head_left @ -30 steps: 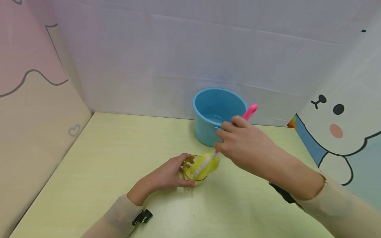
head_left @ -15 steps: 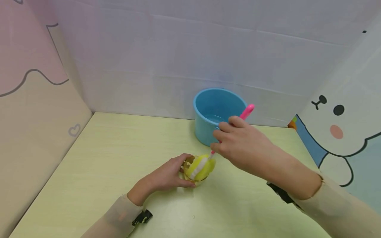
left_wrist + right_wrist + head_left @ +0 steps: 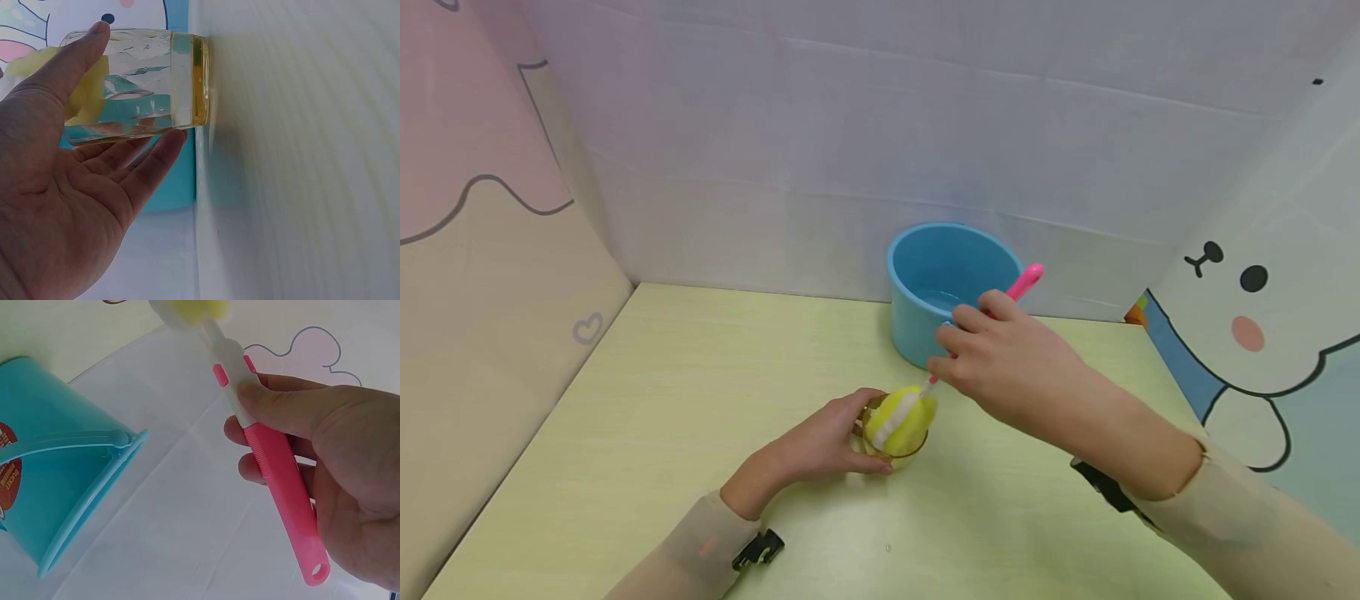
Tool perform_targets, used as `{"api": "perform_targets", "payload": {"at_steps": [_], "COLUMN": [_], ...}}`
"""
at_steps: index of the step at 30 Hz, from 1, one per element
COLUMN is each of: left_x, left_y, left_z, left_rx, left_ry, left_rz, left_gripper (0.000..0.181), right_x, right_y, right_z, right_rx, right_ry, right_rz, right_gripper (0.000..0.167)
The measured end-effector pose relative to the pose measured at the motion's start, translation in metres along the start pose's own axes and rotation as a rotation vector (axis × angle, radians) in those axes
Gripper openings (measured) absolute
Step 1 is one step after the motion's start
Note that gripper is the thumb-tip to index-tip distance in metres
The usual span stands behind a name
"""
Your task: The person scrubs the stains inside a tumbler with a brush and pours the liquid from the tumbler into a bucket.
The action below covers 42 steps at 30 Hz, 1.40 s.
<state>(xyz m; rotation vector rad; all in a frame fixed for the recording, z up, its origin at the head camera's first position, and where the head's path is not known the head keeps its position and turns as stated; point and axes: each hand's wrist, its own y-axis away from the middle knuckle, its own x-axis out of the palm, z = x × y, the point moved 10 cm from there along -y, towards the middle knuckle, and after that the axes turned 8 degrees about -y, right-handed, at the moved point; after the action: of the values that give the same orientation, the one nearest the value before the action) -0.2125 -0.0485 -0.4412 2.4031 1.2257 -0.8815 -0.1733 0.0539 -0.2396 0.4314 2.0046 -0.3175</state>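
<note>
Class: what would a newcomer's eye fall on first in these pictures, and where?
Probably the pink-handled sponge brush, held by the right grip, its yellow-and-white head partly inside the clear tumbler that the left grip holds. Next, perhaps, the bright blue bucket near the far edge of the table.

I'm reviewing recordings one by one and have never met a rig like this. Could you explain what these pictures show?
There's no machine here, just someone working bare-handed. The wide view comes from a camera worn on the head; the other two from one on each wrist. The left hand holds a clear glass standing on the table. The right hand grips a pink-handled brush, its yellow sponge head partly inside the glass. Farther back stands a blue bucket.
</note>
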Motion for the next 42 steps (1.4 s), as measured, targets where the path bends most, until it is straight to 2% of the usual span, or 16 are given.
{"api": "perform_targets", "payload": {"at_steps": [12, 17, 30, 42], "left_x": [-0.001, -0.002, -0.002, -0.001], "left_y": [0.001, 0.001, 0.001, 0.001], "left_z": [-0.001, -0.002, -0.001, -0.001], "left_rx": [0.002, 0.009, 0.002, -0.012], "left_ry": [0.012, 0.025, 0.003, -0.048], "left_rz": [0.004, -0.001, -0.007, 0.0], "left_gripper": [0.086, 0.082, 0.084, 0.091], "right_x": [0.007, 0.006, 0.006, 0.01], "right_y": [-0.001, 0.0, 0.002, 0.008], "right_z": [-0.007, -0.01, -0.015, -0.021], "right_rx": [0.064, 0.081, 0.114, 0.145], "right_ry": [-0.005, 0.008, 0.015, -0.012], "right_rz": [0.012, -0.016, -0.015, 0.055], "right_gripper": [0.046, 0.041, 0.03, 0.026]}}
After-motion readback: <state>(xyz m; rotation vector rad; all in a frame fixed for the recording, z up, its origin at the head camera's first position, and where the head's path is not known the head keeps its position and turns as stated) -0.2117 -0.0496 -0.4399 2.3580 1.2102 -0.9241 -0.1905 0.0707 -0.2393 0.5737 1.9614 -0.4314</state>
